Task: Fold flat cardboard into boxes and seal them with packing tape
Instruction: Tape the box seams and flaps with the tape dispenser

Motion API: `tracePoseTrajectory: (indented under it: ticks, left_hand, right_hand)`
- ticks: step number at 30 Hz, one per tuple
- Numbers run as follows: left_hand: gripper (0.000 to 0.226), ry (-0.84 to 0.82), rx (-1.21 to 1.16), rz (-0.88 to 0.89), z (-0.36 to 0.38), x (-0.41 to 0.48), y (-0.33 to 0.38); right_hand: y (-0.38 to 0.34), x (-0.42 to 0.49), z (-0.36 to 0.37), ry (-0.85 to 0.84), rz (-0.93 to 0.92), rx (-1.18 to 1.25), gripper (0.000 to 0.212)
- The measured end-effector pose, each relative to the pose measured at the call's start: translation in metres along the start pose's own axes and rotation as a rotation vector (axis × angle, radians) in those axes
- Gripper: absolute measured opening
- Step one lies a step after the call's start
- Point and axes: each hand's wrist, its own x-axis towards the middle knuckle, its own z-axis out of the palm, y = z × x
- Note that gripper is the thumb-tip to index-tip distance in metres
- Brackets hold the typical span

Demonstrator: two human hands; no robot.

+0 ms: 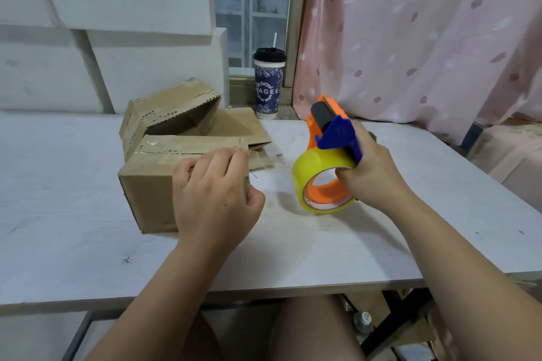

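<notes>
A closed brown cardboard box with clear tape along its top seam stands on the white table. My left hand grips its right end, fingers over the top edge and thumb on the side. My right hand holds an orange and blue tape dispenser by its handle, just right of the box and apart from it. Its yellow tape roll hangs close to the tabletop. Behind the box, a second box sits tilted with its end open, on flat cardboard.
A tall paper cup with a black lid and straw stands on the window sill at the back. A pink curtain hangs at the right. White foam panels lean against the wall behind the table.
</notes>
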Motion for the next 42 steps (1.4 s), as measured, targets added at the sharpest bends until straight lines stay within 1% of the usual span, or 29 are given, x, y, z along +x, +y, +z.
tracePoseTrajectory:
  ticks: [2,4,7,9,15,17,19,21,23,25,28,30,32,35,39,42]
  left_hand:
    - [0.038,0.026,0.0,-0.008,0.0,0.0,0.0]
    - [0.037,0.042,0.002,-0.008,-0.001,-0.001,0.0]
    - [0.037,0.043,-0.001,-0.015,0.0,-0.001,-0.002]
    - [0.038,0.041,-0.008,-0.036,0.0,-0.002,-0.004]
    - [0.036,0.018,-0.005,-0.045,-0.003,-0.002,-0.008]
    - [0.032,0.004,0.063,-0.06,-0.004,-0.003,-0.006]
    - [0.031,0.002,0.206,-0.059,-0.002,-0.004,-0.003]
    - [0.04,-0.003,0.306,-0.029,0.001,-0.004,-0.001]
    - [0.049,0.028,0.33,-0.006,0.003,-0.004,-0.001]
    - [0.048,0.078,0.341,0.007,0.006,-0.004,-0.002]
    - [0.041,0.119,0.336,0.018,0.011,-0.006,-0.005]
    - [0.041,0.147,0.324,0.034,0.013,-0.006,-0.007]
    - [0.043,0.178,0.298,0.056,0.015,-0.006,-0.008]
    - [0.041,0.244,0.26,0.073,0.019,-0.006,-0.01]
    - [0.024,0.315,0.179,0.089,0.024,-0.007,-0.013]
    - [0.015,0.328,0.106,0.074,0.027,-0.004,-0.015]
  right_hand:
    - [-0.003,0.0,-0.001,-0.034,-0.022,-0.079,0.064]
    - [-0.006,-0.002,0.003,-0.102,-0.062,-0.22,0.066]
    - [-0.01,-0.005,0.013,-0.212,-0.078,-0.397,0.066]
    - [-0.014,-0.004,0.016,-0.253,-0.076,-0.497,0.065]
    - [-0.031,0.001,0.018,-0.348,-0.114,-0.646,0.064]
    - [-0.038,0.002,0.018,-0.395,-0.127,-0.706,0.065]
    - [-0.045,0.006,0.016,-0.43,-0.154,-0.772,0.066]
    - [-0.051,0.01,0.014,-0.429,-0.196,-0.837,0.067]
    - [-0.059,0.014,0.014,-0.434,-0.231,-0.884,0.066]
    - [-0.066,0.018,0.014,-0.449,-0.263,-0.915,0.064]
    - [-0.078,0.025,0.009,-0.456,-0.299,-0.971,0.064]
    - [-0.086,0.029,0.005,-0.473,-0.315,-1.009,0.063]
    - [-0.094,0.034,0.007,-0.507,-0.335,-1.05,0.059]
    - [-0.105,0.044,0.012,-0.587,-0.309,-1.118,0.059]
    - [-0.117,0.052,0.018,-0.668,-0.314,-1.204,0.058]
    - [-0.121,0.054,0.021,-0.661,-0.332,-1.238,0.053]
